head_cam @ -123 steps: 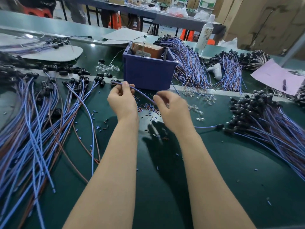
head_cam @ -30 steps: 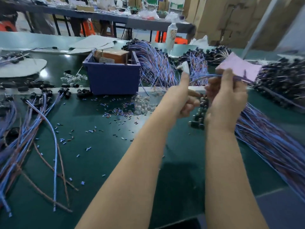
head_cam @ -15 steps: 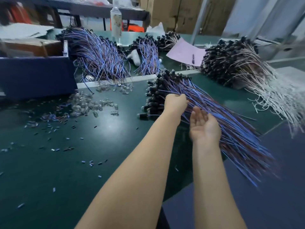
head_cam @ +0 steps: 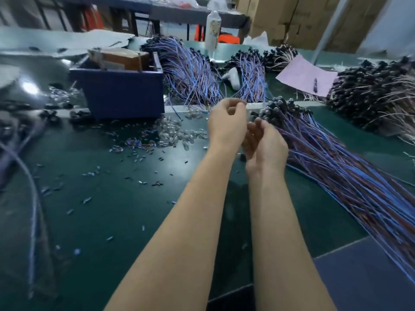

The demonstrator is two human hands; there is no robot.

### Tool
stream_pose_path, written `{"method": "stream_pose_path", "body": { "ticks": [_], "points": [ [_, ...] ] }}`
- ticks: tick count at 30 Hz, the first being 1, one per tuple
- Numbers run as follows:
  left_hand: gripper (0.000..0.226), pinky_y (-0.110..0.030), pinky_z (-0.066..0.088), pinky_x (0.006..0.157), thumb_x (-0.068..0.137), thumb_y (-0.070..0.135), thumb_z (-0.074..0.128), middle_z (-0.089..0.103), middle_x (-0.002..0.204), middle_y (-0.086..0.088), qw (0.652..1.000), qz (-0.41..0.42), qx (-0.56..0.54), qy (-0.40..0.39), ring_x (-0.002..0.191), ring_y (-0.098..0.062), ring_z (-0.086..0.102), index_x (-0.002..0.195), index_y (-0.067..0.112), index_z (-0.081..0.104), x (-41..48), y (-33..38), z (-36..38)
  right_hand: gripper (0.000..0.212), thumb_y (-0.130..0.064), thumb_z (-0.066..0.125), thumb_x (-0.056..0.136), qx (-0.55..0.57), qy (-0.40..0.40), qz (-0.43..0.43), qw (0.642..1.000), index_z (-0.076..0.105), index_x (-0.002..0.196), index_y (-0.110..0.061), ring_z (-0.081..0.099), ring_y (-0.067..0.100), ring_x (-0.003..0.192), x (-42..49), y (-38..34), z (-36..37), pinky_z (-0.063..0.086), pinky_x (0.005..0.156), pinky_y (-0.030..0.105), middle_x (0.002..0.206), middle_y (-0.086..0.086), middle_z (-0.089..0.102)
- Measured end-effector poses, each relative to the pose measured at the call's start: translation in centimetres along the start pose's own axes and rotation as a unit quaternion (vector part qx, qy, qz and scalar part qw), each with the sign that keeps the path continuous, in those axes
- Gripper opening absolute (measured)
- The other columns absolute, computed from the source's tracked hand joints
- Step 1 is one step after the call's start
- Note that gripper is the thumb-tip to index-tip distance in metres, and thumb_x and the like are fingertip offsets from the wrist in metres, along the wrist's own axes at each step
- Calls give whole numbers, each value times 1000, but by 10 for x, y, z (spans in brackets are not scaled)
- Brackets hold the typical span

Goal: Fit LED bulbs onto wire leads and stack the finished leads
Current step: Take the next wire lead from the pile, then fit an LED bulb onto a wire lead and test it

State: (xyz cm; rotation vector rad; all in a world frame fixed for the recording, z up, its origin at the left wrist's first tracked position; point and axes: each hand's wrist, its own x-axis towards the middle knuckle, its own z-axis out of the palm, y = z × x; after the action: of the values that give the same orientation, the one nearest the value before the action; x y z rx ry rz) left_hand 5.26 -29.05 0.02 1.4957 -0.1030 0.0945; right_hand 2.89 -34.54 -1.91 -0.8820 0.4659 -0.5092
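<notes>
Left hand (head_cam: 226, 126): up over the mat, fingers curled and thumb tip meeting the fingertips. Whether anything is pinched between them, I cannot tell; it's too blurred.
Right hand (head_cam: 266, 145): just beside the left, palm turned toward it, fingers loosely bent. Nothing shows in the palm, and the left hand covers part of the fingers.
Stack of finished leads (head_cam: 332, 167): on the green mat (head_cam: 107, 198), right of the hands. The blue and brown wires fan toward the near right and are cut off at the frame edge. The black capped ends (head_cam: 277, 110) are bunched at the far end, just beyond the right hand.
Loose LED bulbs (head_cam: 177, 133): a clear heap on the mat left of the left hand, each bulb too smeared to pick out.
Clippings (head_cam: 134, 151): tiny bits scattered across the mat; hard to say what they are.
Blue bin (head_cam: 125, 93): behind the bulbs, a brown box (head_cam: 122, 57) sticking out of its top, the rest of the contents hidden.
Unfinished leads (head_cam: 33, 198): at the far left, blurred and cropped by the edge.
Far piles of leads (head_cam: 193, 70): beyond the bin, partly hidden behind it.
Pink sheet (head_cam: 305, 75): lying among the back piles.
</notes>
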Motion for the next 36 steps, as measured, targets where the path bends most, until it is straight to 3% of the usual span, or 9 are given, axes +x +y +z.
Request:
{"method": "stream_pose_path", "body": {
  "ticks": [6,9,13,16,21,25,27,31,36],
  "points": [
    [15,-25,45,72,91,4,47,57,84,0,960,30,-99,262,74,-10,53,94,14,57,-2,18,-124,14,-5,53,90,-223,-242,-27,944,59,80,-13,54,19,62,-52,67,83,46,55,26,74,8,60],
    [15,-19,41,69,91,3,44,53,82,3,926,52,-123,353,72,-8,49,94,14,54,-6,26,-183,8,-15,61,86,-395,-344,-87,847,68,84,-10,59,20,72,-84,102,115,50,69,36,79,9,67],
    [13,-12,39,64,92,5,44,51,80,6,887,69,-117,440,71,-7,48,89,16,50,-13,36,-242,21,-20,55,88,-591,-444,-155,655,61,70,-10,50,30,77,-129,143,153,33,57,34,77,10,62],
    [16,-9,40,61,93,5,43,51,81,7,876,72,-127,459,69,-4,48,88,19,49,-16,36,-264,23,-16,41,94,-656,-453,-132,589,61,99,-5,53,37,101,-151,164,172,39,73,36,111,18,60],
    [22,-9,40,65,93,3,42,52,84,8,878,70,-141,451,72,-2,49,83,22,49,-14,33,-272,25,-16,46,93,-601,-458,-36,654,47,68,-10,45,28,82,-157,172,185,35,71,33,92,18,53],
    [16,-11,42,67,92,5,44,53,88,6,879,87,-115,454,77,-4,51,92,19,50,-11,30,-267,22,-15,52,91,-608,-436,-131,651,53,70,-8,44,20,63,-138,154,187,34,51,21,70,6,50],
    [12,-12,43,70,92,8,45,54,91,6,898,85,-53,429,80,-6,52,97,17,52,-6,28,-263,14,-16,54,91,-548,-416,-170,705,58,80,-10,50,18,69,-122,132,182,40,58,19,76,3,55],
    [24,-34,51,79,100,25,41,64,86,-5,984,-7,83,160,77,-18,62,84,16,56,1,25,-230,4,-15,52,96,-351,-351,-199,845,53,96,-12,59,8,64,-90,79,154,55,67,30,79,0,59],
    [25,-15,42,47,99,21,46,62,62,3,985,20,157,-69,46,-5,52,84,10,61,0,17,-179,11,-10,46,99,-97,-165,-148,970,46,88,-12,53,3,49,-52,46,113,49,54,19,75,2,51]
  ]
}}
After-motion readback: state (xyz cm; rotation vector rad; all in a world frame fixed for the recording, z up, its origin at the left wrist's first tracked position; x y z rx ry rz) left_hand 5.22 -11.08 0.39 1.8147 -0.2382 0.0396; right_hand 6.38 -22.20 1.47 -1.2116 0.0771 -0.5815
